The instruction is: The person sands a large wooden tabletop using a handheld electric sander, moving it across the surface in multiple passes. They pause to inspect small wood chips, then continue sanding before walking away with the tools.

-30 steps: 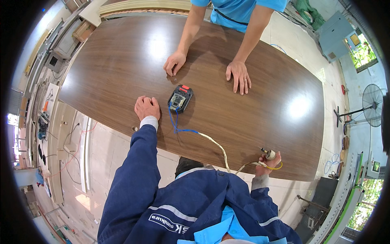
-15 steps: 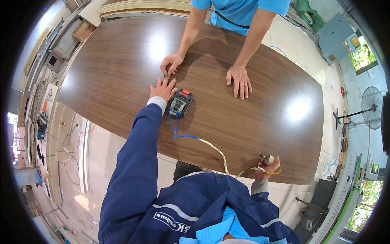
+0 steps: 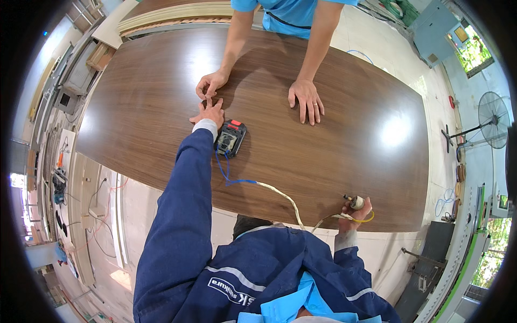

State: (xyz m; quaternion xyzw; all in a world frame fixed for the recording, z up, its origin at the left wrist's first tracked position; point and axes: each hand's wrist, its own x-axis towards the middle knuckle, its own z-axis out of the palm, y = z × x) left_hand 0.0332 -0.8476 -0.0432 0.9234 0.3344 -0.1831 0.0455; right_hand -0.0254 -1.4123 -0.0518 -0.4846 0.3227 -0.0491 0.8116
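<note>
Right grip holding one whitish cylinder | left grip wide, beside one battery pack | one brown table

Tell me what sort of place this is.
Probably a woodworking or panel workshop: a large wood-grain board serves as the work surface, flat panels lie stacked beyond it, and a wired battery pack sits on top.

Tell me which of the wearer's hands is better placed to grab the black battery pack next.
Likely the left hand: it lies open beside the black battery pack, while the right hand is farther away and holds a small cylindrical device.
</note>
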